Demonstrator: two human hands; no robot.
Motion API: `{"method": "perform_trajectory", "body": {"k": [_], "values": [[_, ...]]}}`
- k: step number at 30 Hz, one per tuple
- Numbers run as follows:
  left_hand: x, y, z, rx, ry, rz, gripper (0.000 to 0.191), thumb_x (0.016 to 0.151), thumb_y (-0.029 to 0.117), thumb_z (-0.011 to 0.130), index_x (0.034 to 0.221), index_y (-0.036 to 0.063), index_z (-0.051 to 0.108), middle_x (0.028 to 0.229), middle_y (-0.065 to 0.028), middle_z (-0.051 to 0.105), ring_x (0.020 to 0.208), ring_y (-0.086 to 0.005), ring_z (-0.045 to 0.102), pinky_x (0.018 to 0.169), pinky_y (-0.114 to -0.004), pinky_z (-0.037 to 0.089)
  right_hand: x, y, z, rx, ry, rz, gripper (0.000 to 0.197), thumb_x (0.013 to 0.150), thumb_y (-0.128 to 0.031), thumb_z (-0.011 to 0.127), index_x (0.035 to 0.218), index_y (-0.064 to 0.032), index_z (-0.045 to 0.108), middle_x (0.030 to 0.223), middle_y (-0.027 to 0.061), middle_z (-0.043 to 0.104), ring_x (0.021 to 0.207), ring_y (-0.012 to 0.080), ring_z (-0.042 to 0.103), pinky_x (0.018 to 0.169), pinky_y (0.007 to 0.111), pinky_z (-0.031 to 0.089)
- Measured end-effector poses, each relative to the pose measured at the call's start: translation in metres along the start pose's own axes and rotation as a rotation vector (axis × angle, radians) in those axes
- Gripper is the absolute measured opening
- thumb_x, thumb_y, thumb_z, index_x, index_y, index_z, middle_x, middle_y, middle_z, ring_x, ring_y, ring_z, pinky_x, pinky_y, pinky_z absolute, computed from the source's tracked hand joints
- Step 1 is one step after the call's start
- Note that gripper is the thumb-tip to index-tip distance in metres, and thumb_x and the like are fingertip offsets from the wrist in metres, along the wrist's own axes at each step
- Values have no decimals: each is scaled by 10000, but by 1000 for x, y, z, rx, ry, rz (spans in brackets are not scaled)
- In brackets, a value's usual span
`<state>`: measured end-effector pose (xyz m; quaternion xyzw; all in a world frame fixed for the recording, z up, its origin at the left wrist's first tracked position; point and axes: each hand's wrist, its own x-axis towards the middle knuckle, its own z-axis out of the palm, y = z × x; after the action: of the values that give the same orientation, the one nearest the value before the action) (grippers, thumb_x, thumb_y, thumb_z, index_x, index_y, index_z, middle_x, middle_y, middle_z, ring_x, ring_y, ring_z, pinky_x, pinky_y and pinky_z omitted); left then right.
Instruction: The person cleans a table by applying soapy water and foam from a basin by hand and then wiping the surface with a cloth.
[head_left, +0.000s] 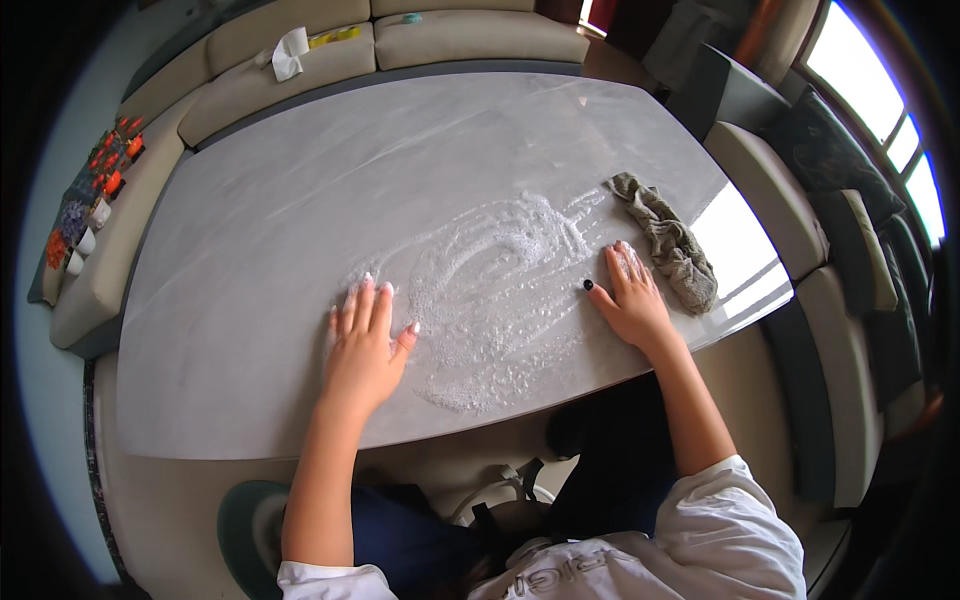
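Observation:
Both palms lie flat on a grey marble-look tabletop (247, 262). White soapy foam (495, 277) is smeared in swirls across the surface between them. My left hand (366, 352) is at the foam's left edge, fingers apart, with suds on the fingertips. At the right side of the foam, my right hand (634, 300) rests with its thumb spread away; the thumbnail looks dark and suds cling to the fingers. Just beyond my right fingers lies a twisted grey-brown cloth (667, 244), apart from the hand. Neither hand holds anything.
A beige sofa (472, 37) runs along the far side, with white tissue (290, 54) and a yellow packet (334, 36) on it. Potted flowers (94, 202) stand at left. Cushions (840, 161) lie on the right-hand seat. A green round object (251, 536) is below the table's front edge.

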<state>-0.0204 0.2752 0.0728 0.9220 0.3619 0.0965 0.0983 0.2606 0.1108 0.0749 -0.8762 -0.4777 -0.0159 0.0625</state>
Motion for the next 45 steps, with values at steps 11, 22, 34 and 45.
{"method": "perform_trajectory", "body": {"k": [11,22,34,45], "values": [[-9,71,20,7,-88,338,641,887,482,309,1348,44,233,1393,-203,204,1281,-330,229,1051,-468,134,-28,-53,1,109,6,-421,629,837,-449,437,1325,-75,307,1385,121,279,1284,286,243,1049,392,202],[-3,74,16,107,-181,190,678,883,519,262,1371,59,163,1424,-164,138,1323,-288,126,1066,-444,82,-31,17,2,86,88,-71,570,841,-359,463,1313,-71,323,1373,129,298,1286,290,235,1049,373,187],[29,75,16,150,-163,-21,641,883,542,198,1380,137,174,1433,-131,130,1325,-289,113,1064,-455,84,-33,12,-1,109,48,-75,574,834,-343,478,1318,-81,312,1385,128,273,1291,288,220,1055,378,179],[1,83,25,75,-73,161,567,894,446,311,1363,135,244,1412,-134,214,1309,-291,181,1052,-462,133,-35,-21,-10,78,-100,-565,633,845,-446,427,1355,-113,251,1408,106,231,1312,264,180,1068,399,149]]}}
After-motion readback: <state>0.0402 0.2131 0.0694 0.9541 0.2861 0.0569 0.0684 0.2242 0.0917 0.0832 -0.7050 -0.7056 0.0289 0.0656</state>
